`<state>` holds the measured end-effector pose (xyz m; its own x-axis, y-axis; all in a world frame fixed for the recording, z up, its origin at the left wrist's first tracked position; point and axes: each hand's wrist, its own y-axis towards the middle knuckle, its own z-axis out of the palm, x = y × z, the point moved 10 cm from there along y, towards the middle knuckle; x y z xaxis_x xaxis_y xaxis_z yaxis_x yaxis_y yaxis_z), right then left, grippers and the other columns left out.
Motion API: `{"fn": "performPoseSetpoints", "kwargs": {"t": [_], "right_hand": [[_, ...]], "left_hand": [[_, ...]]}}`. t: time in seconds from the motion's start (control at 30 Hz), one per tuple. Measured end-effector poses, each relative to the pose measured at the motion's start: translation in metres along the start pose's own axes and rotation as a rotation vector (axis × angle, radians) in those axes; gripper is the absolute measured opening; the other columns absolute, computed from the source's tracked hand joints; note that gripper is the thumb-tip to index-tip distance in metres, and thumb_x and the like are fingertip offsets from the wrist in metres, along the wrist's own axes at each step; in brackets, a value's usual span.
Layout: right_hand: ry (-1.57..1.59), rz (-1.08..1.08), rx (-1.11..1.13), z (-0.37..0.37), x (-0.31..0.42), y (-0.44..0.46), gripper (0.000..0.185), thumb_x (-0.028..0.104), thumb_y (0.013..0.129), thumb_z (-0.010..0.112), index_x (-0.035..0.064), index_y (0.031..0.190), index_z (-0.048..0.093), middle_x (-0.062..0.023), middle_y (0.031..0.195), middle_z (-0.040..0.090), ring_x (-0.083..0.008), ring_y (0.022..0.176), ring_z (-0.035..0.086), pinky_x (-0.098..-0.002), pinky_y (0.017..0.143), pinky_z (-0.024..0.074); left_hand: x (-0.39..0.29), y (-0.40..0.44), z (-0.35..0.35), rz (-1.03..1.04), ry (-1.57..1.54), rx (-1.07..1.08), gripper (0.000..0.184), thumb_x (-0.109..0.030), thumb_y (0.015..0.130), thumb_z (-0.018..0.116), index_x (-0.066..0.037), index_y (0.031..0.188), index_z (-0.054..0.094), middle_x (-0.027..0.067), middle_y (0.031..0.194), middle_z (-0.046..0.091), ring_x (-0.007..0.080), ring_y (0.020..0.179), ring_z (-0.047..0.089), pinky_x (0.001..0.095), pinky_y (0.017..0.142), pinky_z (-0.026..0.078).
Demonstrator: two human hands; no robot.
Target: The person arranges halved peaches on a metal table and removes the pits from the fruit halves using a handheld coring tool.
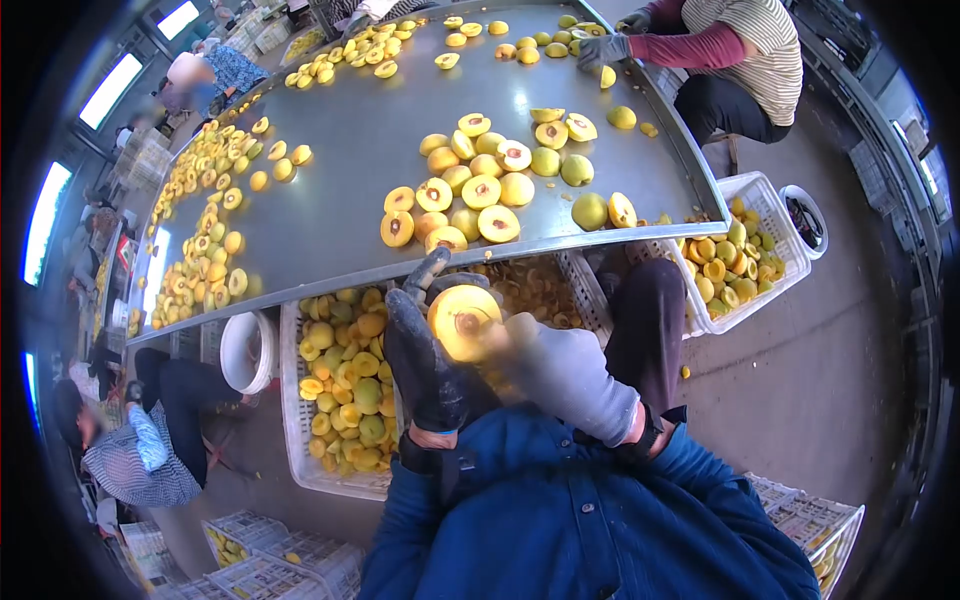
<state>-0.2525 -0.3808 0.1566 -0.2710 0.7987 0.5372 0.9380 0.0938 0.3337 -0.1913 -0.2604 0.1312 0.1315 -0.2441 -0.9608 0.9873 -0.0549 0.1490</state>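
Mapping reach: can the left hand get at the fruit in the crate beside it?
Probably yes: the fruit in the open crate lies beside the left hand, mostly uncovered. But that hand seems to hold a halved fruit, which may need putting down first.

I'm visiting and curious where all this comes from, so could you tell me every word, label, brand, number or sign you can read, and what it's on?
There is no text that I can read.
No lettering can be made out on the metal table, the cut fruit, the white bucket or the blue jacket.
Anything in the far left background is too small and blurred to tell.
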Motion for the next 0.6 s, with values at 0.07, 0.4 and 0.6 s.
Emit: {"fn": "performPoseSetpoints", "kwargs": {"t": [0.07, 0.4, 0.6], "right_hand": [[-0.008, -0.005, 0.004, -0.003, 0.002, 0.0, 0.023, 0.027, 0.09, 0.06, 0.0091, 0.081, 0.049, -0.0087, 0.061, 0.058, -0.029, 0.052, 0.062, -0.0394, 0.043, 0.0464], [-0.026, 0.007, 0.108, 0.013, -0.005, -0.005, 0.019, 0.023, 0.09, 0.058, 0.0064, 0.088, 0.049, -0.0114, 0.062, 0.06, -0.0317, 0.054, 0.062, -0.0415, 0.044, 0.0468], [0.116, 0.01, 0.151, 0.014, -0.01, -0.01, 0.016, 0.017, 0.09, 0.056, 0.0032, 0.092, 0.048, -0.0138, 0.066, 0.062, -0.0337, 0.057, 0.063, -0.0434, 0.047, 0.0483]], "left_hand": [[-0.002, -0.001, 0.0, -0.016, 0.011, 0.001, 0.068, -0.057, 0.1, 0.023, 0.001, 0.128, 0.046, 0.0154, 0.097, 0.064, 0.0231, 0.085, 0.064, 0.0348, 0.082, 0.053], [-0.008, -0.003, 0.011, 0.02, 0.052, -0.019, 0.067, -0.056, 0.101, 0.028, 0.003, 0.127, 0.046, 0.0161, 0.098, 0.063, 0.024, 0.086, 0.064, 0.0351, 0.082, 0.053], [-0.02, -0.007, 0.02, 0.117, 0.225, -0.076, 0.054, -0.04, 0.104, 0.026, 0.002, 0.126, 0.052, 0.012, 0.1, 0.064, 0.0176, 0.089, 0.06, 0.0313, 0.086, 0.049]]}}
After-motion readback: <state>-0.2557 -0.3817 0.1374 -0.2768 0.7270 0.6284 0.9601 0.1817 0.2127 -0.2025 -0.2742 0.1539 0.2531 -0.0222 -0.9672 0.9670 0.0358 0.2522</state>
